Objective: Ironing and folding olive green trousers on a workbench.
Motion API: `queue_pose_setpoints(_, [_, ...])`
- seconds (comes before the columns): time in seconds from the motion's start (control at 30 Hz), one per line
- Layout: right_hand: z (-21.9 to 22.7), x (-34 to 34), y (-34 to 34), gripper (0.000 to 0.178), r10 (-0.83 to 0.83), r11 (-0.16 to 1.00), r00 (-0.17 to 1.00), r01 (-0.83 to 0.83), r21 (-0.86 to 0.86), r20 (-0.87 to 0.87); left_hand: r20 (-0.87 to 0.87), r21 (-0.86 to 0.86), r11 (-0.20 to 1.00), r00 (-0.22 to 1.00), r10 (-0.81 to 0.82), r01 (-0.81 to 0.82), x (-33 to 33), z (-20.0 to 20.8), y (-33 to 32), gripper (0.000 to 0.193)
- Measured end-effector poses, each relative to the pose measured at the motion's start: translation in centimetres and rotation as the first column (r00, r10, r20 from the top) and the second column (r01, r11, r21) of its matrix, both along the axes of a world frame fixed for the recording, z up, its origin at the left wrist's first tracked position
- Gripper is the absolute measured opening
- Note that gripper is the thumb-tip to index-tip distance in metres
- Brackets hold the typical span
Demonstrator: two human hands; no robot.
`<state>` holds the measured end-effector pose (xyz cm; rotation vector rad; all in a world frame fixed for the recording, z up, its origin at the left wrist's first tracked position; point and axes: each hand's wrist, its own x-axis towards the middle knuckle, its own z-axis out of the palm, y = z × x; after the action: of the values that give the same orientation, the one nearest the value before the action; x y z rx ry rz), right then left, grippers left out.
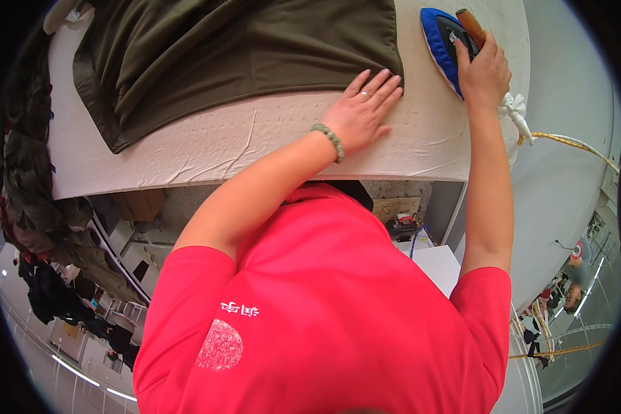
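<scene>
- We look straight down from our head over our red short-sleeved shirt (324,324), which fills the lower half of the frame, with both bare forearms reaching up toward a padded white worktop (255,148) that spans the upper part of the frame.
- A dark olive-green garment (234,55) lies spread across the upper left and upper centre of the worktop, its cloth rumpled in soft folds and its lower right corner ending near the centre of the frame.
- Our left hand (362,114) lies flat, fingers spread wide and holding nothing, its fingertips resting on that corner of the garment; we judge it presses there to keep the cloth from sliding or bunching.
- On that hand we wear a ring, and a green beaded bracelet (330,140) circles the wrist.
- Our right hand (484,72), in the upper right of the frame, is closed around the brown handle of a blue and black iron (443,43).
- The iron stands on the bare white cover just to the right of the garment, apart from it; it seems parked there so that its hot face stays off the cloth.
- A yellow braided cord (573,143) with a white wrapped end runs off from below the right hand toward the right edge.
- Dark clothes (27,179) hang piled along the left edge of the frame.
- Beneath the worktop we glimpse a floor with small objects too blurred to tell.
</scene>
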<state>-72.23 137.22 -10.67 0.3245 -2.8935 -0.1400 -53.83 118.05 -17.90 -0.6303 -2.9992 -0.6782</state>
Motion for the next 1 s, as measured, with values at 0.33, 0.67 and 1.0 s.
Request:
queue_pose_setpoints(0.33, [4.8, 9.9, 5.3, 0.050, -0.045, 0.988, 0.774, 0.130, -0.088, 0.631, -0.236, 0.025, 0.681, 0.657, 0.716, -0.732, 13.3, 2.4, -25.5, 0.062])
queue_pose_setpoints(0.67, [4.0, 16.9, -6.6, 0.042, -0.049, 0.928, 0.818, 0.249, -0.275, 0.574, 0.706, 0.204, -0.111, 0.068, 0.704, -0.973, 24.9, 1.1, -44.4, 0.034])
queue_pose_setpoints(1.0, [3.8, 24.8, -32.8, 0.053, 0.245, 0.969, 0.686, -0.184, -0.162, 0.685, 0.366, 0.245, 0.176, 0.259, 0.894, -0.953, 25.0, 0.1, -43.4, 0.036])
